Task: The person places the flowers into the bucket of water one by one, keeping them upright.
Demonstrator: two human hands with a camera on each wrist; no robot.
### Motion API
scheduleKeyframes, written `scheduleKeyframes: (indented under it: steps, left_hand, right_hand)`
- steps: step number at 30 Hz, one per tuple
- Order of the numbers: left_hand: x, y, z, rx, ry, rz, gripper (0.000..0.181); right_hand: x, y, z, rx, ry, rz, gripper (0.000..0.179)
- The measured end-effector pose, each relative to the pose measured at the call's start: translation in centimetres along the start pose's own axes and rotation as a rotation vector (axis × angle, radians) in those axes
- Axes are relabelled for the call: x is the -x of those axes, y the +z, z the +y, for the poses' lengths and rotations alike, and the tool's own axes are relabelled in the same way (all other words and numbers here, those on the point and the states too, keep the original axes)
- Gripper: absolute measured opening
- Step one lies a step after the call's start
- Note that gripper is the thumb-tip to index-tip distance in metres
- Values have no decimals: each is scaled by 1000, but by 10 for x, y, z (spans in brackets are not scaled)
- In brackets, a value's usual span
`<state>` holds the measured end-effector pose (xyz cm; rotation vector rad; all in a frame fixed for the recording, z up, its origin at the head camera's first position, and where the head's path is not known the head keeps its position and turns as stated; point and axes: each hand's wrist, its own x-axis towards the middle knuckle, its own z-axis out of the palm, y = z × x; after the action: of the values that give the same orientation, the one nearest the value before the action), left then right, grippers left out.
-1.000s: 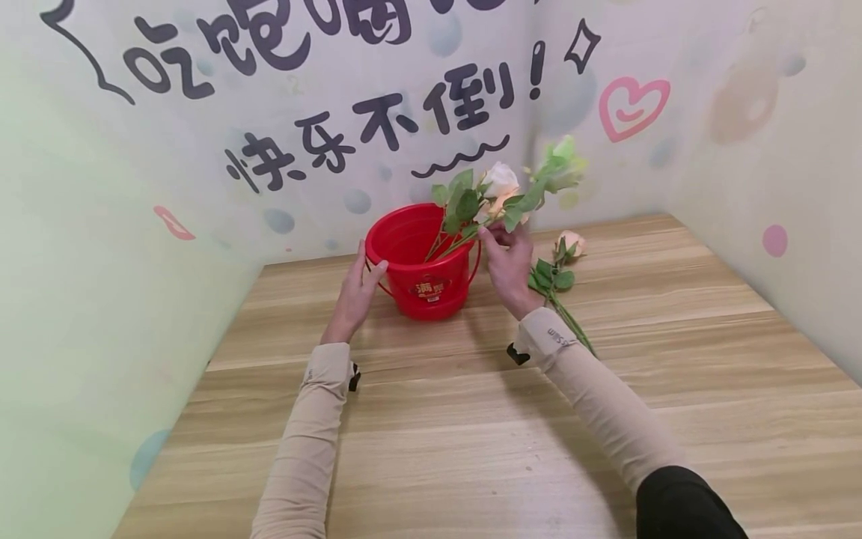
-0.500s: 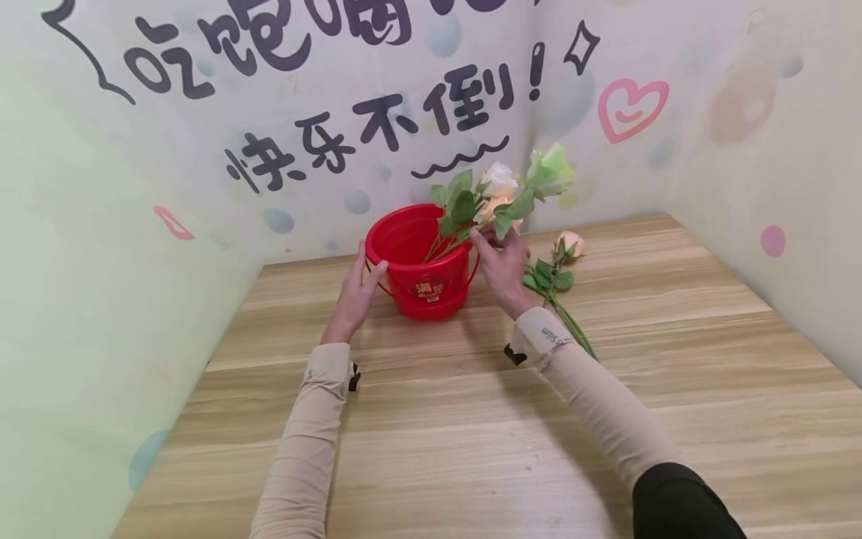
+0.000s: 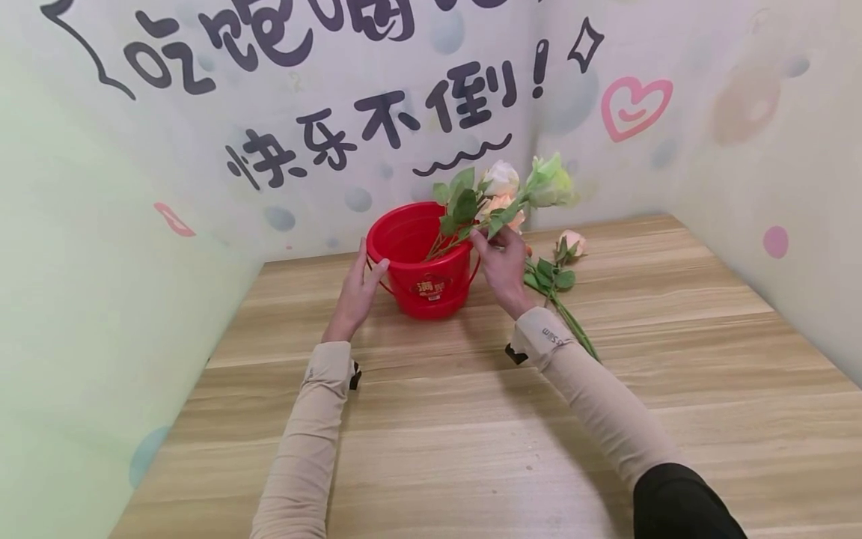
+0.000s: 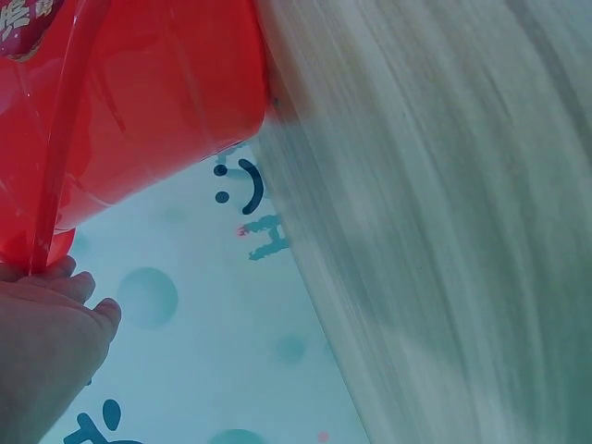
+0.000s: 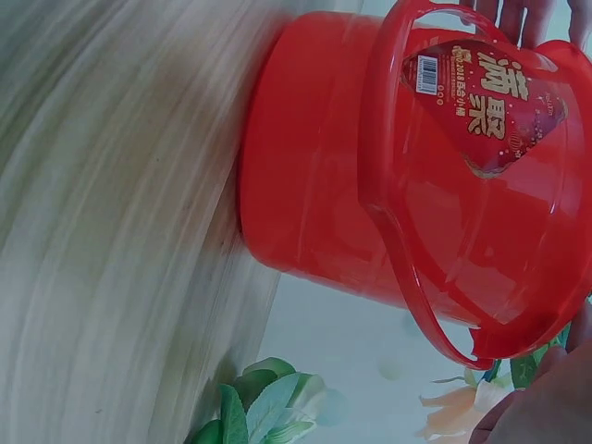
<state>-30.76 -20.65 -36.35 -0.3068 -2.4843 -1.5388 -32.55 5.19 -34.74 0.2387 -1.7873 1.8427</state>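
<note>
A red plastic bucket [image 3: 438,303] stands upright on the table, its handle hanging down in front. My left hand [image 3: 352,296] rests against its left side at the rim, fingers extended and thumb toward the front. At the right rim my right hand [image 3: 503,273] pinches the stem of a pale green rose [image 3: 548,183], whose head leans out to the right. A white rose [image 3: 500,180] and a peach rose [image 3: 500,203] lean over the same rim with their stems inside the bucket. In the right wrist view, the right hand [image 5: 550,398] partly covers peach petals [image 5: 453,412].
Right of the bucket, a pale pink rose [image 3: 571,245] with green leaves [image 3: 552,277] and long stems lies on the wooden table [image 3: 431,419]. A wall with lettering [image 3: 387,116] rises close behind the bucket, and side walls flank the table.
The green rose's head has come down slightly, and my right hand has shifted a little left toward the rim. The left hand and bucket have stayed in place.
</note>
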Motion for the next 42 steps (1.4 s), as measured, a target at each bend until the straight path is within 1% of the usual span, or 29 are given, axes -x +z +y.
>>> scheduleKeyframes:
  steps: [4,6,12,15,27,35,42]
  left_hand:
    - [0,0,0,-2,-3,-2,81]
    - [0,0,0,-3,-4,-3,82]
    - [0,0,0,-3,-2,-3,82]
    - [1,0,0,-3,-4,-2,81]
    - [0,1,1,-10,8,2,80]
    - [2,2,1,-5,4,0,82]
    - [0,2,1,-6,12,9,78]
  right_hand:
    - [0,0,0,4,3,-8,16]
    - [1,0,-4,4,22,-5,17]
    - [1,-1,-2,11,74,-10,19]
    - [0,-3,1,18,86,-19,20]
    - [1,-2,-1,-5,149,-57,16]
    - [2,-2,0,-16,159,-68,14]
    - [3,-7,4,-19,154,-99,18]
